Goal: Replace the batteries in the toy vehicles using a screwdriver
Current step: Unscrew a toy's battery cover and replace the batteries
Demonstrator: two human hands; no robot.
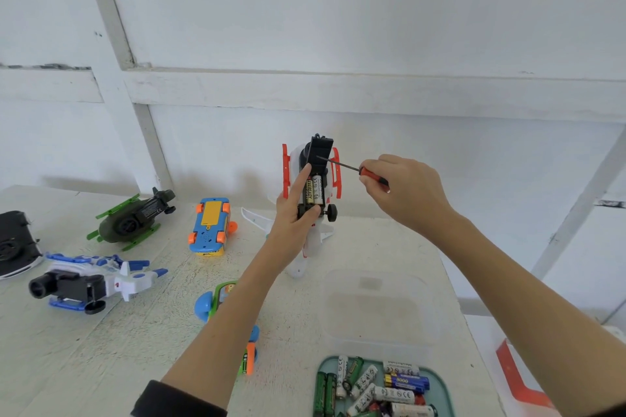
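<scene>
My left hand (294, 210) holds a white and red toy helicopter (306, 247) upright above the table, belly toward me. Its black battery cover (321, 152) is swung up, and two batteries (315, 192) show in the open bay. My right hand (403, 191) grips a red-handled screwdriver (345, 166), whose dark tip touches the raised cover. A teal tray (443, 382) at the near edge holds several loose batteries (376, 389).
On the white table (101, 349) lie a green helicopter (132, 218), a blue and orange car (210, 227) upside down, a blue and white helicopter (91, 281), a black toy (13, 244) at far left, and a colourful toy (223, 301) under my left forearm. A clear plastic box (376, 308) stands behind the tray.
</scene>
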